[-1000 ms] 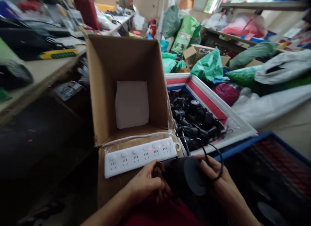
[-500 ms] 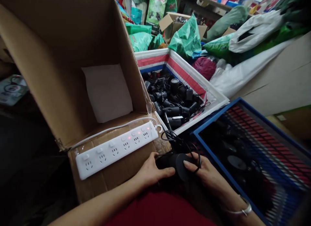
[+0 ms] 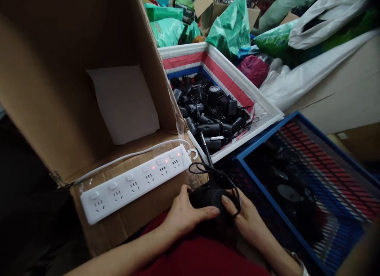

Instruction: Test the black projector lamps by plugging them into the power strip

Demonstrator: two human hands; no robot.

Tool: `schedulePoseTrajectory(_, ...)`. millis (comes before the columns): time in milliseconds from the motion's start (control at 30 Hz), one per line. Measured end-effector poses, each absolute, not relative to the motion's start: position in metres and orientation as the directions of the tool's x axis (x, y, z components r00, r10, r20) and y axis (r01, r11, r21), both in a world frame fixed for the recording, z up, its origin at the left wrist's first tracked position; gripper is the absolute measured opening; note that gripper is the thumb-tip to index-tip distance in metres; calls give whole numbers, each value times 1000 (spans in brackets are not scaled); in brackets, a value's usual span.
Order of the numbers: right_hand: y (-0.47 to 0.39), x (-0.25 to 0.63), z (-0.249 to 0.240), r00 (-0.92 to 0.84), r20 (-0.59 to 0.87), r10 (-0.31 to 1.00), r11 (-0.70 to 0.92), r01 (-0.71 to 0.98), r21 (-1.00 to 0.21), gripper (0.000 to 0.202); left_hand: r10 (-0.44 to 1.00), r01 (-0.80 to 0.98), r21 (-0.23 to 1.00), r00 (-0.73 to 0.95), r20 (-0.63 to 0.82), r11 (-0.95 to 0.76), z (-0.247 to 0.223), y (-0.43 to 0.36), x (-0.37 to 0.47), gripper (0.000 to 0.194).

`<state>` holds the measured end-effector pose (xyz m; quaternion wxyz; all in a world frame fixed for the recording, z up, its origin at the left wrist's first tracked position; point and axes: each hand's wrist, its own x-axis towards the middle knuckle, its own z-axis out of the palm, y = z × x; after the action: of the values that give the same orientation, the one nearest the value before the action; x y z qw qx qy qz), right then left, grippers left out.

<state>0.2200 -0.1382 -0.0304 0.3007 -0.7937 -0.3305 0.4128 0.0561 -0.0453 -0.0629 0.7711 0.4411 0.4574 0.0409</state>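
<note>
My left hand (image 3: 185, 212) is wrapped around one side of a black, rounded device (image 3: 206, 197), its thumb lying across the front. From the other side my right hand (image 3: 247, 214) grips the same device, thumb pressed on its round end. A thin black cord (image 3: 221, 174) loops above the device and over the right fingers. What exact kind of device this is I cannot tell; its underside is dark and hidden. Just left of my hands lies a white power strip (image 3: 126, 191) on a cardboard flap (image 3: 118, 228), with several sockets and a few red lights glowing.
An open cardboard box (image 3: 32, 110) rises at the left, a white sheet (image 3: 124, 106) inside. Beyond my hands stands a white-rimmed bin (image 3: 267, 110) full of black devices (image 3: 210, 127). A blue crate (image 3: 258, 201) at the right holds more dark items. Green bags (image 3: 230, 29) pile up behind.
The view has tipped down and shifted slightly, so the bins and bags sit higher. Both hands keep hold of the black device, which has turned slightly, its round end facing less toward me.
</note>
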Motion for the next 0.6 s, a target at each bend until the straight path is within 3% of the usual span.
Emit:
schedulePoseTrajectory(267, -136, 224, -22, 403, -534, 743, -639, 194, -744, 43, 519, 549, 740, 534, -668, 388, -39, -40, 54, 72)
schedulePoseTrajectory(433, -136, 223, -23, 339, -556, 759, -643, 256, -722, 43, 508, 520, 746, 548, -665, 416, -36, -41, 57, 73)
schedulePoseTrajectory(600, -127, 224, -33, 419, -552, 721, -676, 249, -693, 46, 510, 526, 733, 528, -680, 432, -38, -35, 68, 72)
